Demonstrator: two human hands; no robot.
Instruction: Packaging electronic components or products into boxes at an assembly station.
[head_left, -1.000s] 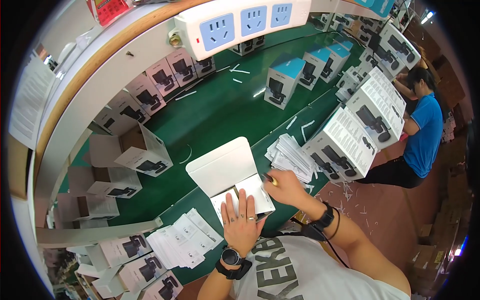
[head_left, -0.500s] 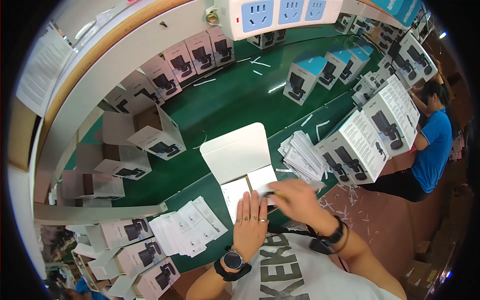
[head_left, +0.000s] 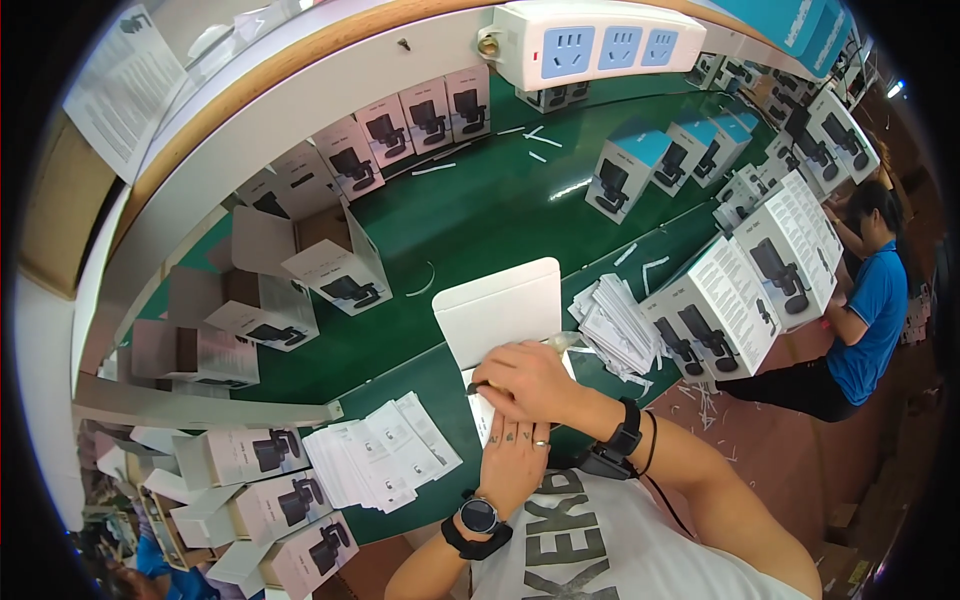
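In front of me lies a white cardboard box [head_left: 500,300], its lid flap raised away from me. My left hand [head_left: 515,460] lies flat over the near part of the box, fingers stretched out, their tips hidden under the other hand. Across the box reaches my right hand [head_left: 530,382], its fingers closed around a small dark thing whose tip [head_left: 478,388] shows at the left; its kind is hidden. Beside the right hand, a bit of clear plastic [head_left: 563,342] sticks out. White printed sheets [head_left: 385,455] lie left of the box, and folded leaflets [head_left: 615,325] are heaped to its right.
Open boxes [head_left: 340,270] stand at the left, with more at the lower left [head_left: 290,500]. Closed product boxes [head_left: 625,170] stand on the green table [head_left: 480,210]. Large boxes [head_left: 710,310] stand right. A power strip [head_left: 600,45] hangs above. A co-worker in blue [head_left: 868,300] sits right.
My right hand has moved left across the box, over the fingers of my left hand. My left hand stays flat on the box. The whole view has shifted slightly.
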